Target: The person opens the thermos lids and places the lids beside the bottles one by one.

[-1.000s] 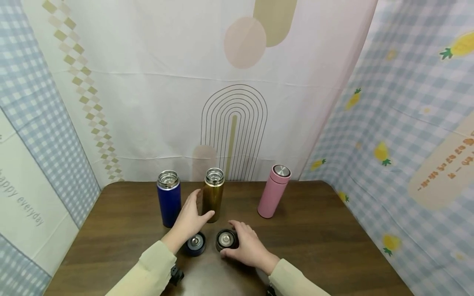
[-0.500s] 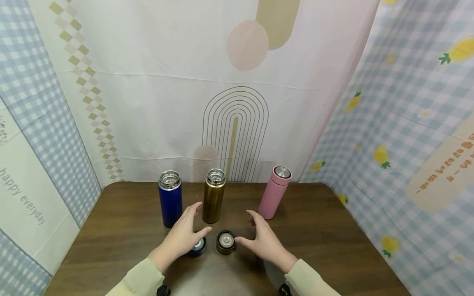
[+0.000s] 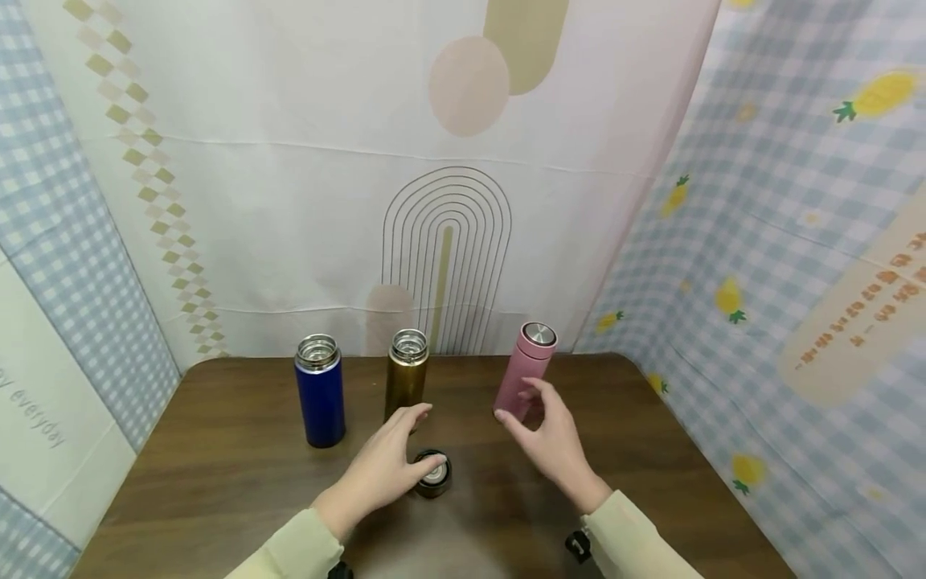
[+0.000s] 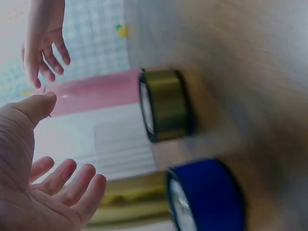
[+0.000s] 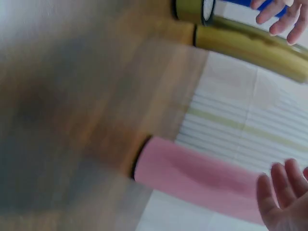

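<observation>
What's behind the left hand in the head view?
The left hand partly covers the gold bottle, mostly its lower end, and the gold lid. The blue lid is hidden there, but the left wrist view shows it.

On tbl (image 3: 217,498) we've L btl (image 3: 321,398), mid btl (image 3: 407,382), R btl (image 3: 522,371); 1st lid (image 3: 436,482) before mid btl, 2nd lid (image 4: 209,196) L of 1st.

– What sort of place is this?
– It seems a small space closed in by cloths; home or studio, I cannot tell.
– What shows it?
– Below the left hand (image 3: 387,465) and right hand (image 3: 555,441) is a wooden tabletop (image 3: 202,474). Ahead of them hangs a pale patterned cloth (image 3: 289,217), to their left a blue checked cloth (image 3: 79,322), to their right a pineapple-printed cloth (image 3: 767,265).
</observation>
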`<state>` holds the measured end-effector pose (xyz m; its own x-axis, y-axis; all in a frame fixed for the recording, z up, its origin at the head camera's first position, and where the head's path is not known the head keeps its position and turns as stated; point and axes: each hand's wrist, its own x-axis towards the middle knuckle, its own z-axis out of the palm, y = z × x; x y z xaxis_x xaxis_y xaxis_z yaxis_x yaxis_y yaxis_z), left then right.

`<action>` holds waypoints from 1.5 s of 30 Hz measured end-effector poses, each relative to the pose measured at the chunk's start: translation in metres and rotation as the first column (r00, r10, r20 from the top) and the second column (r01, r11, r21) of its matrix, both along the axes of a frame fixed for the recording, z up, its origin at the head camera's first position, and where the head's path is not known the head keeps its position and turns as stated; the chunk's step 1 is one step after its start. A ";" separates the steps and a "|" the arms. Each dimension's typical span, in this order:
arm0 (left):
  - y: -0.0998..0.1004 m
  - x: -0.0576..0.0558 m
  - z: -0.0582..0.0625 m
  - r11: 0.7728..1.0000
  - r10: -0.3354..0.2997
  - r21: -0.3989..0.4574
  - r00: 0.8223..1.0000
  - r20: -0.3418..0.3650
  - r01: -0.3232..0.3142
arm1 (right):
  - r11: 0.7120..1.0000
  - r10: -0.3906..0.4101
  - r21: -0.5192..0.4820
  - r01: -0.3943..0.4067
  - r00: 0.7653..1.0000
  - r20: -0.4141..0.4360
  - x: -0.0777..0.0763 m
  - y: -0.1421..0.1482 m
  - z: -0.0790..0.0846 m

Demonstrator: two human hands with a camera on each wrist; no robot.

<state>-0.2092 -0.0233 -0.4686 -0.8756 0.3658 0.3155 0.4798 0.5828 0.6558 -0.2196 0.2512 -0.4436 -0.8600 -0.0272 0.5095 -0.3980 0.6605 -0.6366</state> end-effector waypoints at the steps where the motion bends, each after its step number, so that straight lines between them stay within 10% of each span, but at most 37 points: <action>1: 0.004 -0.002 0.003 1.000 -0.008 -0.001 1.000 0.005 0.008 | 1.000 -0.015 -0.025 0.015 1.000 -0.022 -0.002 0.002 0.004; 11: 0.055 -0.037 0.016 0.982 -0.029 0.187 0.992 0.120 0.006 | 0.963 -0.160 -0.225 0.146 0.986 -0.042 -0.036 0.003 0.032; 27: 0.103 -0.067 0.009 0.962 -0.085 0.273 0.977 0.198 0.028 | 0.956 -0.113 -0.256 0.144 0.985 0.133 -0.069 0.006 0.039; 45: 0.130 -0.073 0.004 0.964 -0.150 0.247 0.972 0.181 0.103 | 0.947 -0.093 -0.304 0.103 0.995 0.048 -0.037 0.002 0.049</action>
<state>-0.2826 0.1067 -0.4644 -0.8801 0.4142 0.2322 0.3876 0.3443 0.8551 -0.2569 0.2531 -0.3943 -0.8669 0.2105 0.4519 -0.3170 0.4667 -0.8256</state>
